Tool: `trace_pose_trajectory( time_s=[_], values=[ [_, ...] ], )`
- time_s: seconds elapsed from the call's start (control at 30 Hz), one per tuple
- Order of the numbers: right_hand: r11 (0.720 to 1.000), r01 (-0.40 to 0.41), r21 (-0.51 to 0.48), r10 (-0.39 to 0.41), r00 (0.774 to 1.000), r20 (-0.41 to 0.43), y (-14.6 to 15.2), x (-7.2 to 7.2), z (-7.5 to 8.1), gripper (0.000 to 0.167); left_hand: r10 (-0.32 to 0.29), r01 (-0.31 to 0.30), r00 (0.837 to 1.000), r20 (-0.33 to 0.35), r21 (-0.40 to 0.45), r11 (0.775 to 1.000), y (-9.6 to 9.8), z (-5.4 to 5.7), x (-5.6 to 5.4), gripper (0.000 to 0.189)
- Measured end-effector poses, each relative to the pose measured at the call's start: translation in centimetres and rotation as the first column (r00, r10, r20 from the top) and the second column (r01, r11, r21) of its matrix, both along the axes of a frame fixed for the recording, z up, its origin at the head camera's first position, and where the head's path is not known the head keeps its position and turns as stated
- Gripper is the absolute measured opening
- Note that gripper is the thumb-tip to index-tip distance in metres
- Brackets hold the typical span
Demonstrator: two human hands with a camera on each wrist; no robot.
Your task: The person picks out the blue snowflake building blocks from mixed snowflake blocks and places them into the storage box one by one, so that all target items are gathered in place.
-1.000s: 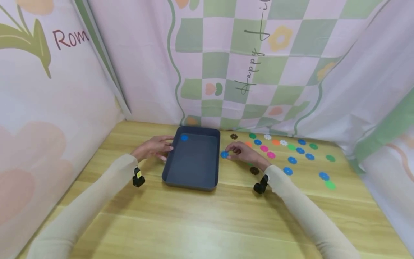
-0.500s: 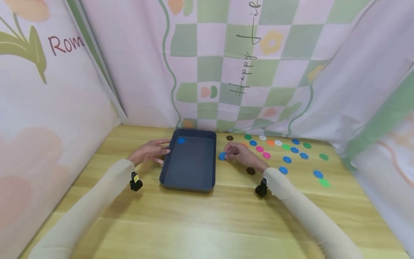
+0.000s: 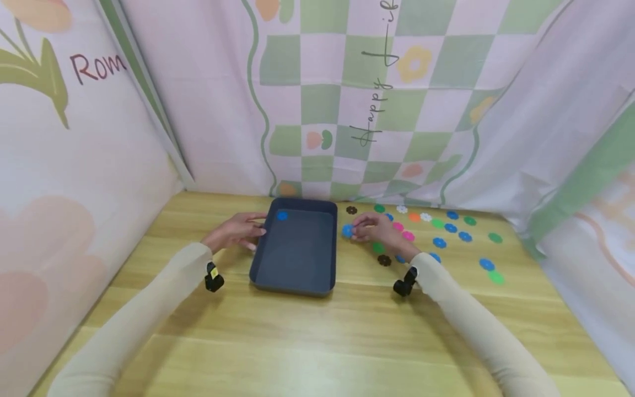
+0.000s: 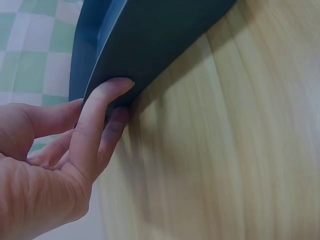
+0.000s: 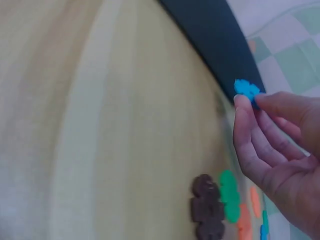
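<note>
My left hand (image 3: 235,230) touches the left side of a dark grey rectangular tray (image 3: 295,259), fingertips against its outer wall (image 4: 150,40) and rim. One blue flower-shaped plastic disc (image 3: 282,215) lies inside, near the tray's far left corner. Just off the tray's right side, my right hand (image 3: 374,229) pinches another blue flower-shaped disc (image 5: 246,89) between thumb and fingertips. In the right wrist view this disc overlaps the tray's dark outer wall (image 5: 212,35).
Many flower-shaped discs lie scattered right of the tray, among them a brown one (image 3: 384,260), a pink one (image 3: 408,236), and a light green one (image 3: 496,277). A checked curtain (image 3: 364,110) hangs behind the wooden table (image 3: 297,342).
The tray has shifted slightly to the right along with my left hand over the last half second. My right hand has kept hold of the blue disc and moved a little up and right.
</note>
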State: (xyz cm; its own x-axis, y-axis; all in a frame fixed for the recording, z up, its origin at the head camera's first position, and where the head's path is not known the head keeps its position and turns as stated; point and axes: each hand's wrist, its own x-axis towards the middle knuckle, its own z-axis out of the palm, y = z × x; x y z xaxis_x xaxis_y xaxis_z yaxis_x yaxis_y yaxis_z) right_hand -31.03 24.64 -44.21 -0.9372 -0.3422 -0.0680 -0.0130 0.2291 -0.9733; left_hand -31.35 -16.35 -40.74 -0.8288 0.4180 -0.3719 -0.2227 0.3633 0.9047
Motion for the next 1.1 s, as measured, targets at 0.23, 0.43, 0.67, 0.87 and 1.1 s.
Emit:
trace_pose_trajectory(
  time_s=[0.23, 0.43, 0.67, 0.87, 1.1],
  values=[
    [0.996, 0.090, 0.023, -0.091, 0.996, 0.023, 1.1, -0.2, 1.1, 0.034, 0.004, -0.004, 1.000, 0.011, -0.016, 1.000, 0.7, 0.4, 0.1, 0.066],
    [0.996, 0.094, 0.003, -0.094, 0.995, 0.020, 1.0, -0.4, 1.9, 0.035, 0.032, -0.031, 0.999, 0.011, -0.028, 0.999, 1.3, 0.5, 0.1, 0.065],
    [0.986, 0.139, -0.092, -0.132, 0.988, 0.078, -1.3, -1.3, 2.9, 0.029, 0.017, -0.017, 1.000, 0.002, -0.009, 1.000, 1.4, 0.0, 0.4, 0.066],
    [0.982, 0.136, -0.128, -0.124, 0.987, 0.103, -3.7, -2.1, 3.9, 0.025, 0.021, -0.021, 1.000, -0.008, 0.002, 1.000, 1.7, 0.1, 0.4, 0.065],
    [0.988, 0.112, -0.107, -0.093, 0.981, 0.169, -5.9, -2.3, 4.2, 0.026, 0.020, -0.020, 1.000, -0.004, 0.024, 1.000, 2.4, 0.0, 0.5, 0.066]
  ],
)
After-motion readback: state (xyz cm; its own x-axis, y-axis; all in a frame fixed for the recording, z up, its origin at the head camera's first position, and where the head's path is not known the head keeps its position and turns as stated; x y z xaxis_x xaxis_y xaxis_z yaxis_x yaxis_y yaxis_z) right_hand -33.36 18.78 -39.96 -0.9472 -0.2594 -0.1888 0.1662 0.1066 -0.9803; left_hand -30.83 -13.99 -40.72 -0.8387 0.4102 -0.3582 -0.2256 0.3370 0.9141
